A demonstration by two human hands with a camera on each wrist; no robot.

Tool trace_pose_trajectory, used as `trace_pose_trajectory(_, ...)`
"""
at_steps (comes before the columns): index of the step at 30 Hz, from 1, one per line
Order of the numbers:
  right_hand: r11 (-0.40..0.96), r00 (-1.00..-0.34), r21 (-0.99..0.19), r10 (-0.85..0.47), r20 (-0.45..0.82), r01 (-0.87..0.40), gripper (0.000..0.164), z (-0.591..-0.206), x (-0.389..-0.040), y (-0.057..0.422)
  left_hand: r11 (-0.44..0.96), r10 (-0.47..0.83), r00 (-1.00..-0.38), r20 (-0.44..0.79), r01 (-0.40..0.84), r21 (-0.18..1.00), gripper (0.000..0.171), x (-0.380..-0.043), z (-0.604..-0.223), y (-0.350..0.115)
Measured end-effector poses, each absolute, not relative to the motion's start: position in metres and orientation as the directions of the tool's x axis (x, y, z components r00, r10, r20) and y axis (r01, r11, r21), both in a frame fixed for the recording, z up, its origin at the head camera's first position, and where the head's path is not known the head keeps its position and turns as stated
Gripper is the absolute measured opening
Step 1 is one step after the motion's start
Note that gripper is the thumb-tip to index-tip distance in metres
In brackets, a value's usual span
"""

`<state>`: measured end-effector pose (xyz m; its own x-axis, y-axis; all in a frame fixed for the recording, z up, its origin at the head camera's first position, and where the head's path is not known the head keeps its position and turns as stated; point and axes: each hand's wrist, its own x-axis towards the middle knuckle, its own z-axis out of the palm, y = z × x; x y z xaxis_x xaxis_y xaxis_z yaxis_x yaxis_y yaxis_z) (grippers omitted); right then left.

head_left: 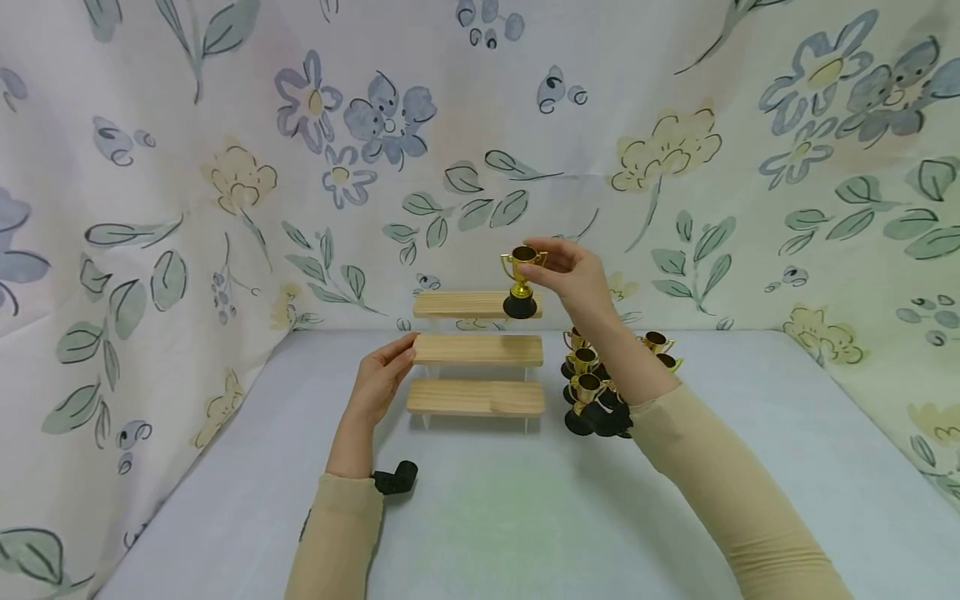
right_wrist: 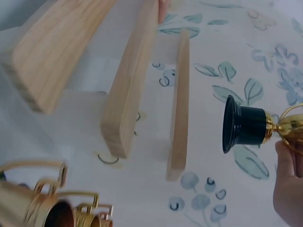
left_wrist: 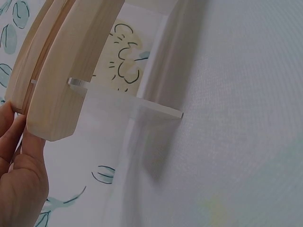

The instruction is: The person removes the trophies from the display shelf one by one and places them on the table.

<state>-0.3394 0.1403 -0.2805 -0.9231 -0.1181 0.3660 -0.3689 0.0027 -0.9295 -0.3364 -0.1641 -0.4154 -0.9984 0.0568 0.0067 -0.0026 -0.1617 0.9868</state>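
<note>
My right hand (head_left: 573, 275) pinches a small gold trophy cup (head_left: 522, 271) with two handles and a black base. The cup is upright in the head view and overlaps the right end of the top plank. In the right wrist view its black base (right_wrist: 246, 125) points toward the planks. A three-tier display stand (head_left: 480, 350) has pale wooden planks on clear supports. My left hand (head_left: 378, 379) grips the left end of its middle plank. In the left wrist view, the fingertips (left_wrist: 34, 135) lie against the plank ends.
Several more gold trophy cups (head_left: 587, 387) stand clustered right of the stand, partly hidden by my right forearm. A floral cloth (head_left: 480, 108) hangs behind the white table (head_left: 300, 450). A black device (head_left: 397, 477) sits at my left wrist.
</note>
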Motion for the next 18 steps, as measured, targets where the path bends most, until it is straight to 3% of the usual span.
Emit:
trace_pose_trajectory(7,0.003,-0.922,-0.925,-0.086,0.378,-0.379,0.043,-0.286,-0.32,0.173,-0.167,0.049,-0.999,0.004,-0.004,0.986,0.047,-0.336,-0.416,-0.164)
trace_pose_trajectory(14,0.136,-0.937,-0.927,-0.042,0.347,-0.349,0.044,-0.296,-0.303,0.205,-0.171,0.05,-0.999,0.002,-0.007,0.985,0.047,-0.337,-0.416,-0.163)
trace_pose_trajectory(18,0.143,-0.939,-0.929,-0.016,0.342,-0.341,0.044,-0.3,-0.295,0.221,-0.169,0.056,-0.998,0.016,0.006,0.986,0.047,-0.337,-0.415,-0.163)
